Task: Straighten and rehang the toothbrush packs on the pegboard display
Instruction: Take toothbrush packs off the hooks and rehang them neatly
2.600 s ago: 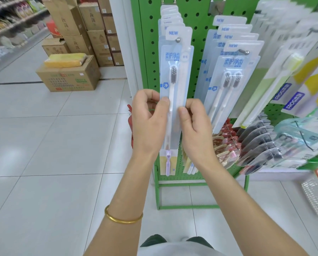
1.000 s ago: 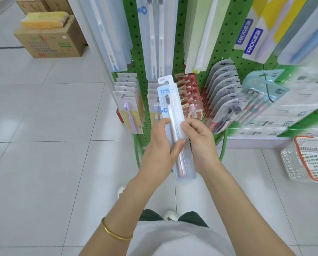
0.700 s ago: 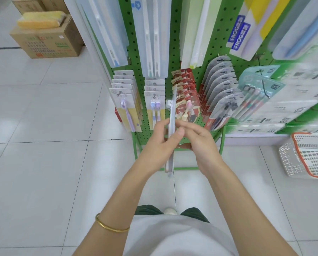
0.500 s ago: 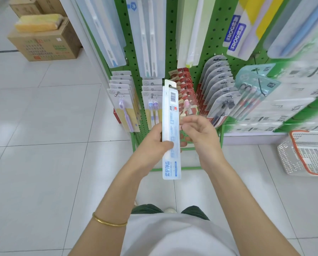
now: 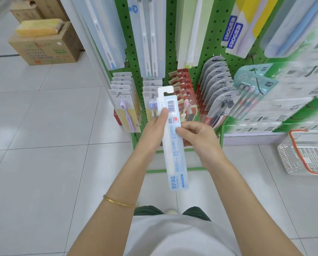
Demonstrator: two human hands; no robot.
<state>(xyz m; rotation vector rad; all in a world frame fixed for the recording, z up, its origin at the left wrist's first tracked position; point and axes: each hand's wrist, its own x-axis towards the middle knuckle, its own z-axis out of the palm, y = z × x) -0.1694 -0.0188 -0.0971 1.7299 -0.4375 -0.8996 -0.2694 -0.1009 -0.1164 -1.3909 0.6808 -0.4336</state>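
Head view, looking down past my arms: I have one toothbrush pack [image 5: 175, 157] off the pegs. I hold it upright between both hands, in front of the lower part of the green pegboard [image 5: 131, 45]. Its printed back faces me, with the barcode near the top and the white hang tab uppermost, its notch showing. My left hand [image 5: 153, 131] grips the left edge, thumb laid up the face beside the barcode, the fingers hidden behind. My right hand [image 5: 198, 140] pinches the right edge lower down, thumb on the front, fingers curled behind. Both hands are clamped on the same pack, close together with only its width between them.

Behind it hang rows of small packs [image 5: 125, 109] with purple brushes, a row of red packs [image 5: 183, 84] and a fan of grey packs [image 5: 216, 82]. Long clear packs [image 5: 150, 34] hang above them. A gold bangle [image 5: 119, 202] sits on my left wrist. On the tiled floor to my right stands a white basket [image 5: 283, 156] with an orange rim. Far to the left is a cardboard box [image 5: 43, 50].
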